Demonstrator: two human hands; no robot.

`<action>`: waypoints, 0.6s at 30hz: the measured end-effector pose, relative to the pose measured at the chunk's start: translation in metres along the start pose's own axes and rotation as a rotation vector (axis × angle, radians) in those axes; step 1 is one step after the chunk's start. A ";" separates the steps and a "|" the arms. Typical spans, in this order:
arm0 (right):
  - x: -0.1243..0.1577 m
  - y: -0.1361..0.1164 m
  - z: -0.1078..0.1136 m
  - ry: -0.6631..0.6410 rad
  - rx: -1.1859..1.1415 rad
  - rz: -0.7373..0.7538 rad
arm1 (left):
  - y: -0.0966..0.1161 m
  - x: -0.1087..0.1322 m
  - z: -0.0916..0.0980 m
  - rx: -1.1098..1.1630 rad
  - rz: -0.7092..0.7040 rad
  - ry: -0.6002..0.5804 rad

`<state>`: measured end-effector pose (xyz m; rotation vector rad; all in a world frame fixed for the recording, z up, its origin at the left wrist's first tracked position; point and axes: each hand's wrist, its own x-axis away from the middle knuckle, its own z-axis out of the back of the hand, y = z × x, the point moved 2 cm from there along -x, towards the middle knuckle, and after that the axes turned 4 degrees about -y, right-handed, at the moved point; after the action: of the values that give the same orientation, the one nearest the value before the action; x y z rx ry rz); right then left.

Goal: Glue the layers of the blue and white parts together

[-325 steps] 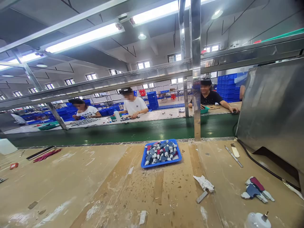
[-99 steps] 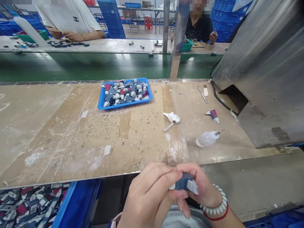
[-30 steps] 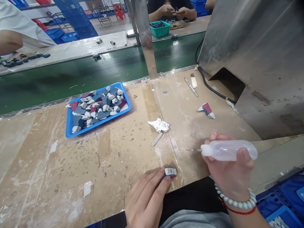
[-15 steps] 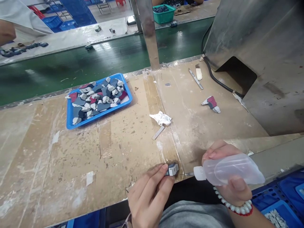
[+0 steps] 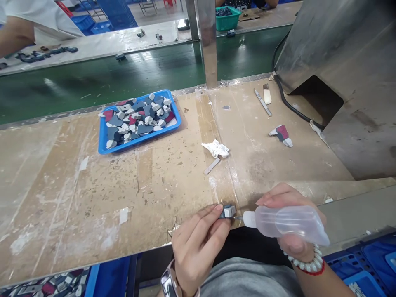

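Left hand (image 5: pixel 198 247): fingers (image 5: pixel 206 225) drawn into a close pinch on a small blue-and-grey piece (image 5: pixel 228 211), held low at the near edge of the brown surface (image 5: pixel 173 181). Right hand (image 5: pixel 295 246): fingers curled around a translucent squeeze bottle (image 5: pixel 286 224), laid nearly level, white cap toward the piece. Its thin needle (image 5: pixel 239 218) reaches the piece's right side — contact or a slight gap, cannot tell. Level inside the bottle hard to make out. Watch (image 5: pixel 168 284) on left wrist; beaded bracelet (image 5: pixel 309 262) on right. Farther up the surface: grey strip (image 5: pixel 212 166) touching a crumpled white wad (image 5: pixel 216 148); to the right, a loose piece (image 5: pixel 282 135) in maroon, blue and pale grey. Beyond it, a slim metal tool (image 5: pixel 262 103) just beside a white-handled one (image 5: pixel 267 95). Blue tray (image 5: pixel 142 139), far left of the wad, heaped with blue, maroon and pale grey pieces. Below the surface, lower left: a blue bin (image 5: pixel 108 278) crowded with similar pieces; lower right, a blue container (image 5: pixel 368 284) with small whitish bits. Across the green belt (image 5: pixel 108 82) — a green basket (image 5: pixel 229 23) of dark blue parts, near a co-worker's arm.
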<state>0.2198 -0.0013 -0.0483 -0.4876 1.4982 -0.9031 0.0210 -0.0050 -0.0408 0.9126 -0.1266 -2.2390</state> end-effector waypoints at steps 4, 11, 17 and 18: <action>0.004 0.003 0.003 -0.033 0.008 -0.038 | 0.000 0.001 -0.001 0.010 0.008 0.028; 0.005 0.005 0.002 -0.019 -0.016 -0.055 | 0.002 0.001 -0.002 0.041 0.024 0.065; 0.002 0.004 0.001 -0.010 -0.010 -0.068 | 0.000 0.003 -0.003 0.045 0.039 0.056; 0.003 0.004 0.001 -0.008 -0.007 -0.066 | 0.000 0.003 -0.003 0.044 0.038 0.051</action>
<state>0.2214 -0.0014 -0.0527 -0.5475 1.4862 -0.9463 0.0219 -0.0063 -0.0446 0.9820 -0.1685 -2.1840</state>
